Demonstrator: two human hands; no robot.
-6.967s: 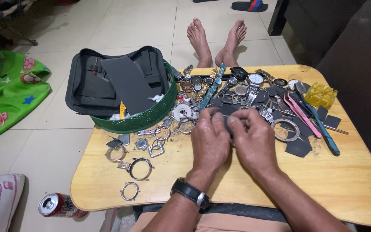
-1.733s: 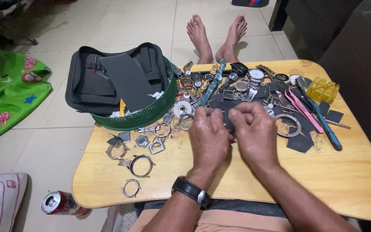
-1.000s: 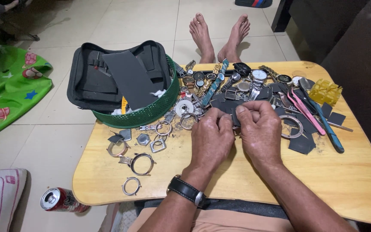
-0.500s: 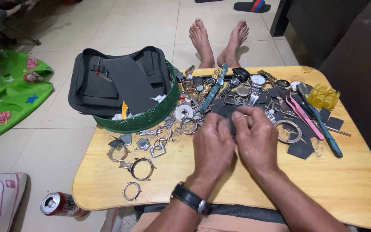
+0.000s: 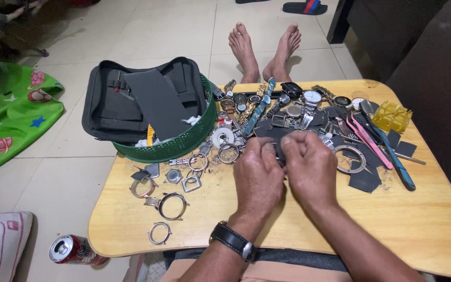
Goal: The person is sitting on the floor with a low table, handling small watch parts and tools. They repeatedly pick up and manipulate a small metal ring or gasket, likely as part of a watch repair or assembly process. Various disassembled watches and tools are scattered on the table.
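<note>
Both hands meet over the middle of the low wooden desk (image 5: 298,230), knuckles up and fingers curled inward. The left hand (image 5: 258,175), with a black-strapped wristwatch (image 5: 233,241) on its wrist, and the right hand (image 5: 311,169) pinch one small dark part (image 5: 279,151) between their fingertips; it is too hidden to tell what kind of part it is. At 12 o'clock from the hands lies a heap of watches and watch parts (image 5: 283,107), touching and overlapping, too tangled to count; one white-faced watch (image 5: 312,97) stands out in it. At 3 o'clock sit one large metal ring (image 5: 349,159), several dark square pads (image 5: 364,180), two pink tools (image 5: 369,142) side by side and one blue-handled tool (image 5: 398,164); one yellow plastic holder (image 5: 391,116) lies at 2 o'clock near the desk's far edge. At 9 to 10 o'clock loose watch cases and rings (image 5: 184,175) are scattered, about eight in all, among them one black-rimmed case (image 5: 171,205) and one bare ring (image 5: 158,233) nearest the front edge. One green round basket (image 5: 184,146) stands at 10 o'clock on the desk's left corner, and one open black zip case (image 5: 131,102) with a grey foam sheet rests partly inside it, hanging over the side. Two bare feet (image 5: 264,44) of a person show on the tiled floor beyond the desk at 12 o'clock. One drink can (image 5: 74,250) lies on the floor at 8 o'clock, and one green patterned cloth (image 5: 11,120) lies at 9 o'clock.
</note>
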